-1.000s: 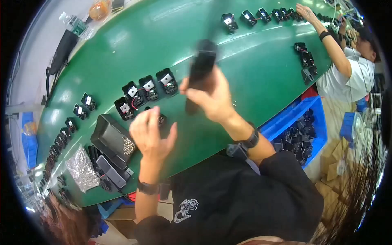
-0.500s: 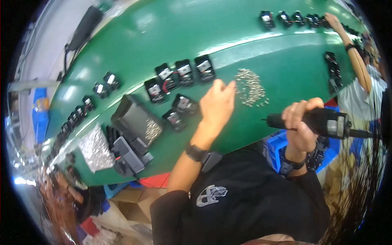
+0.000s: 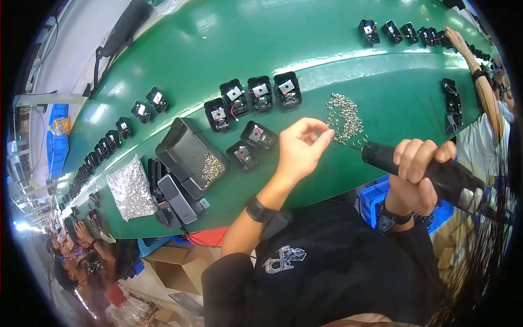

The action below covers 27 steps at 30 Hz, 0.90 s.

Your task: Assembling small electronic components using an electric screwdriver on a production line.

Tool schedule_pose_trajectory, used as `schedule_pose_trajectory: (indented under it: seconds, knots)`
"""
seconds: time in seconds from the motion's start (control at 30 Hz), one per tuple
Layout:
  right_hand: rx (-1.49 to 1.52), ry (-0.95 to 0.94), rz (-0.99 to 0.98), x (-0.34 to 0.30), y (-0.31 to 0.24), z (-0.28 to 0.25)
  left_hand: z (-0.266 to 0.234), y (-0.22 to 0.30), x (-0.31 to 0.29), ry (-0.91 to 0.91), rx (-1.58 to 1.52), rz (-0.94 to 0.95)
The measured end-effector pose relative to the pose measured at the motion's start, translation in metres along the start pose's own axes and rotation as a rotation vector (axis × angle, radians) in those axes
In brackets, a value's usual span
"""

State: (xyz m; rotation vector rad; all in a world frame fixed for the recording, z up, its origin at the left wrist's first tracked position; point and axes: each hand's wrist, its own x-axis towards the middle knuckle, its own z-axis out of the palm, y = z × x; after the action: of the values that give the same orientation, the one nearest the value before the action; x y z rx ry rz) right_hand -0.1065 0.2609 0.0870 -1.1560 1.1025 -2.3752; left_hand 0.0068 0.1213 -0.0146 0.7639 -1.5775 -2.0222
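Black electric screwdriver (image 3: 457, 182) in right hand (image 3: 418, 170), gripping its barrel. Pinching with left hand (image 3: 302, 150) beside silver screws (image 3: 352, 123); cannot tell on what, if anything

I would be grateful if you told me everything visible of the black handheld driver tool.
The driver tool is a thick, black, roughly cylindrical body that looks like plastic, with a thin bit projecting from its front and pale patches near its rear. It slants across the picture, bit leftward near the loose screws, rear lower at right behind dark strands. The right hand wraps it, hiding its middle. Whether it is running cannot be told.
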Motion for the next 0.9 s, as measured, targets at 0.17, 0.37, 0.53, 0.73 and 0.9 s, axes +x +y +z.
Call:
schedule_pose_trajectory:
  seconds: [0.17, 0.37, 0.53, 0.73, 0.9]
  knots:
    - [0.038, -0.028, -0.074, 0.007, -0.007, 0.016, 0.000, 0.030, -0.012, -0.048, -0.379, -0.230]
    - [0.137, -0.199, 0.037, 0.017, 0.004, 0.027, -0.025, 0.007, -0.032, -0.097, -0.735, -0.243]
    - [0.186, -0.273, -0.064, 0.017, 0.014, 0.028, -0.020, 0.013, -0.035, -0.103, -0.829, -0.281]
    - [0.140, -0.153, -0.065, 0.019, 0.016, 0.031, -0.015, 0.020, -0.029, -0.076, -0.848, -0.335]
    - [0.239, -0.183, -0.195, 0.023, 0.026, 0.019, 0.001, 0.028, -0.017, -0.014, -0.798, -0.368]
